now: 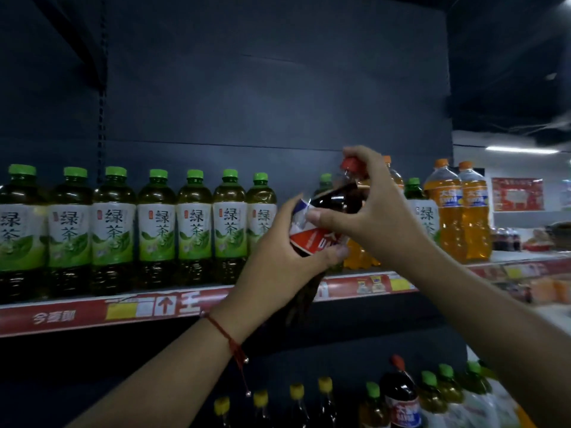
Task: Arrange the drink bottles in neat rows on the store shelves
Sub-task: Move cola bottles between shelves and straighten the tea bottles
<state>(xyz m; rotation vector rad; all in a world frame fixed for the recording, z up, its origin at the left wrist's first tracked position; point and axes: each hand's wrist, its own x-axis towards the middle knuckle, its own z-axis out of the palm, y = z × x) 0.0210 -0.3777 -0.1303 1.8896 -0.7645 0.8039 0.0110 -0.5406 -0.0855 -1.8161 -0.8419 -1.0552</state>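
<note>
At centre frame, a cola bottle [327, 217] (tilted) is gripped by the left hand [278, 257] at its label and the right hand [370, 211] near its cap; placement into the shelf [185, 304] gap seems next.

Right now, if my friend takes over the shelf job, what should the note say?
Left hand grips the dark cola bottle round its label; right hand holds its neck and red cap. It is tilted in the air, in front of the gap in the upper shelf.
Done: green tea bottles in a row, orange soda bottles at the right.
Left: stand the cola up in a row; tidy the mixed lower bottles.
</note>
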